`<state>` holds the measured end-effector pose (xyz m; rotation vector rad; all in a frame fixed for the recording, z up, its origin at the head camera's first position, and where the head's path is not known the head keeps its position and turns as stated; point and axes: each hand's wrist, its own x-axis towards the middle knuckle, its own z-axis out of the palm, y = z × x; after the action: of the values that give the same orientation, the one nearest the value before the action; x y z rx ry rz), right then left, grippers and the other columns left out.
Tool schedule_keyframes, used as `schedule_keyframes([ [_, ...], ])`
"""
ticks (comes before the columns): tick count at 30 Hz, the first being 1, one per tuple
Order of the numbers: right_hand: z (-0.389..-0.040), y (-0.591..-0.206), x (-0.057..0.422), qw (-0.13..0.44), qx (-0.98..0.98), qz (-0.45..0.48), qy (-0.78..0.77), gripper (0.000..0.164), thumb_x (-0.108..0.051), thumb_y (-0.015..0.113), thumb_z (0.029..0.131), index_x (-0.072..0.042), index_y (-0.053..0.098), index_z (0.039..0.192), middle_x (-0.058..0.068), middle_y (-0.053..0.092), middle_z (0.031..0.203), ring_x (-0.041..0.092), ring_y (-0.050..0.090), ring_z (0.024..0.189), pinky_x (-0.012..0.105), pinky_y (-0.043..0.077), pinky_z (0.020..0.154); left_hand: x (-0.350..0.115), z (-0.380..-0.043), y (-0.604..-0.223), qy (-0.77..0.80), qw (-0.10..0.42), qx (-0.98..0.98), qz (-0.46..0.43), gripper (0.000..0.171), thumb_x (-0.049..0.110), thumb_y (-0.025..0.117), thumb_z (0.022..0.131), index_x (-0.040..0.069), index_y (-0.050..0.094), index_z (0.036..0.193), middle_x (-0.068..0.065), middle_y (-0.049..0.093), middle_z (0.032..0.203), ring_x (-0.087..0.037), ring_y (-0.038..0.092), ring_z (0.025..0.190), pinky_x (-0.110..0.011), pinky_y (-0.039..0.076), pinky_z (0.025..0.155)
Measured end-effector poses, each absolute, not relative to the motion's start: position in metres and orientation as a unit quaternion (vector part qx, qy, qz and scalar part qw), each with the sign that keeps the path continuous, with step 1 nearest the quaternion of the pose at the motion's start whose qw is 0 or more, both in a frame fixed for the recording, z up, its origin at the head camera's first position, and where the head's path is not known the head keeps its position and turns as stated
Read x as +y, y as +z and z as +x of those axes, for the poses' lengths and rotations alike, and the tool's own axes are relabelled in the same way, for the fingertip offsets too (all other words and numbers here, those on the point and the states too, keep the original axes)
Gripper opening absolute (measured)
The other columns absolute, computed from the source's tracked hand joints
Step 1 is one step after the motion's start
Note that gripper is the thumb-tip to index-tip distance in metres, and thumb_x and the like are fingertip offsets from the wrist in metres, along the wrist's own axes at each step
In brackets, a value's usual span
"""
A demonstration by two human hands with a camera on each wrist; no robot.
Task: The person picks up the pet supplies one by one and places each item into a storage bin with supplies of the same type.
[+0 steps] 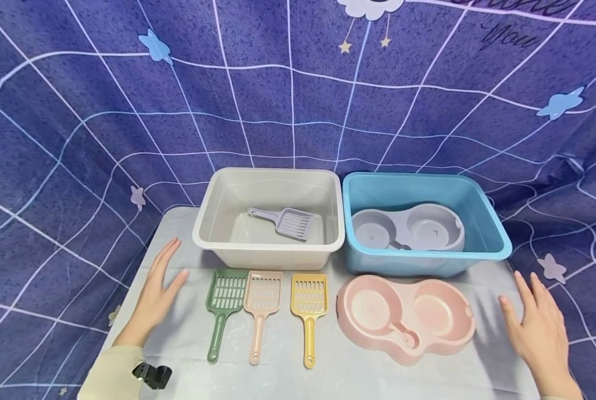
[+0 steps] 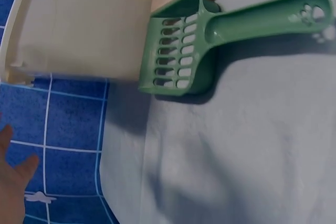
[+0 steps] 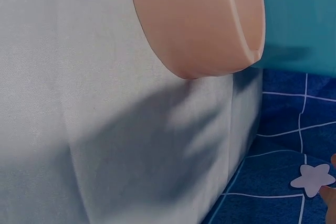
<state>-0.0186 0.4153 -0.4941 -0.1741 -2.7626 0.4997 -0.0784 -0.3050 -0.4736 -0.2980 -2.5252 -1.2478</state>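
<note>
My left hand [image 1: 154, 291] hovers at the table's left side with its fingers extended, holding nothing. Nearest to it lies a green litter scoop [image 1: 219, 316], which the left wrist view shows close up [image 2: 210, 40]. Beside that are a pale pink litter scoop [image 1: 258, 328] and a yellow litter scoop [image 1: 309, 333], handles toward me. My right hand [image 1: 540, 325] is at the right edge, fingers spread and holding nothing. The pink double pet bowl [image 1: 407, 294] sits to its left, apart from it; the right wrist view shows the bowl's outer wall [image 3: 194, 19].
Behind the scoops stands a beige litter tray [image 1: 270, 256] with a grey-purple scoop [image 1: 293, 223] inside. Right of it, a blue litter tray [image 1: 427, 264] contains a grey double bowl [image 1: 430, 228]. A blue patterned curtain [image 1: 258, 100] hangs behind the grey-white table [image 1: 178, 355].
</note>
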Motion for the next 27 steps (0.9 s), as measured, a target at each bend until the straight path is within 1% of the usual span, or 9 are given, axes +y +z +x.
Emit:
schedule_keyframes([
  [3,-0.018,-0.494,0.415,0.162,-0.969,-0.062,0.175,0.060,-0.036,0.043,0.105,-0.018,0.023,0.159,0.016,0.012,0.163,0.043,0.014,0.146,0.063,0.010,0.114,-0.301,-0.086,-0.472,-0.442,0.161,-0.877,-0.104,0.063,0.006,0.058,0.097,0.013,0.035,0.155,-0.012,0.030,0.158,-0.010,0.023,0.144,-0.018,0.018,0.113],
  [6,-0.017,-0.495,0.415,0.158,-0.970,-0.065,0.176,0.060,-0.036,0.043,0.105,-0.018,0.022,0.159,0.016,0.012,0.163,0.043,0.013,0.146,0.063,0.010,0.114,-0.297,-0.093,-0.470,-0.454,0.162,-0.870,-0.103,0.061,0.006,0.057,0.098,0.011,0.034,0.154,-0.014,0.031,0.158,-0.014,0.025,0.144,-0.015,0.024,0.109],
  [9,-0.017,-0.497,0.414,0.155,-0.969,-0.070,0.177,0.060,-0.036,0.042,0.105,-0.018,0.021,0.159,0.016,0.012,0.163,0.043,0.013,0.146,0.063,0.010,0.114,-0.293,-0.099,-0.469,-0.470,0.159,-0.863,-0.097,0.060,0.006,0.056,0.099,0.008,0.034,0.154,-0.015,0.030,0.157,-0.019,0.025,0.144,-0.018,0.026,0.108],
  [14,-0.016,-0.499,0.411,0.152,-0.969,-0.073,0.180,0.060,-0.036,0.042,0.106,-0.018,0.021,0.159,0.015,0.011,0.164,0.044,0.014,0.146,0.064,0.011,0.114,-0.285,-0.106,-0.467,-0.492,0.155,-0.853,-0.087,0.058,0.006,0.053,0.100,0.008,0.034,0.154,-0.014,0.029,0.158,-0.021,0.025,0.144,-0.023,0.028,0.109],
  [17,-0.015,-0.499,0.408,0.154,-0.969,-0.072,0.181,0.060,-0.036,0.041,0.106,-0.018,0.022,0.159,0.014,0.012,0.164,0.043,0.014,0.146,0.064,0.012,0.113,-0.280,-0.110,-0.465,-0.500,0.148,-0.849,-0.084,0.057,0.007,0.053,0.101,0.010,0.034,0.154,-0.012,0.029,0.159,-0.022,0.024,0.145,-0.034,0.030,0.112],
  [21,-0.014,-0.500,0.406,0.152,-0.969,-0.070,0.182,0.060,-0.037,0.041,0.106,-0.017,0.022,0.159,0.012,0.012,0.164,0.042,0.013,0.147,0.064,0.012,0.113,-0.274,-0.115,-0.461,-0.511,0.143,-0.844,-0.082,0.056,0.005,0.052,0.101,0.004,0.033,0.153,-0.015,0.026,0.159,-0.028,0.022,0.145,-0.058,0.028,0.109],
  [22,-0.013,-0.500,0.406,0.151,-0.969,-0.069,0.182,0.060,-0.037,0.041,0.106,-0.017,0.022,0.159,0.012,0.011,0.164,0.042,0.013,0.147,0.064,0.012,0.113,-0.272,-0.115,-0.456,-0.513,0.140,-0.843,-0.080,0.055,0.005,0.051,0.101,0.003,0.033,0.153,-0.016,0.026,0.159,-0.030,0.022,0.145,-0.059,0.027,0.109],
  [25,-0.013,-0.501,0.405,0.149,-0.969,-0.070,0.184,0.060,-0.037,0.040,0.106,-0.016,0.023,0.159,0.011,0.011,0.165,0.040,0.011,0.148,0.062,0.011,0.115,-0.270,-0.119,-0.453,-0.520,0.142,-0.839,-0.079,0.054,0.006,0.050,0.102,0.001,0.032,0.153,-0.018,0.025,0.159,-0.037,0.023,0.143,-0.047,0.029,0.112],
  [27,-0.013,-0.501,0.404,0.148,-0.969,-0.071,0.187,0.059,-0.037,0.041,0.106,-0.017,0.023,0.159,0.011,0.011,0.165,0.039,0.011,0.148,0.061,0.010,0.115,-0.270,-0.123,-0.452,-0.520,0.140,-0.839,-0.075,0.054,0.008,0.049,0.102,0.001,0.032,0.153,-0.018,0.025,0.159,-0.039,0.024,0.142,-0.036,0.030,0.111],
])
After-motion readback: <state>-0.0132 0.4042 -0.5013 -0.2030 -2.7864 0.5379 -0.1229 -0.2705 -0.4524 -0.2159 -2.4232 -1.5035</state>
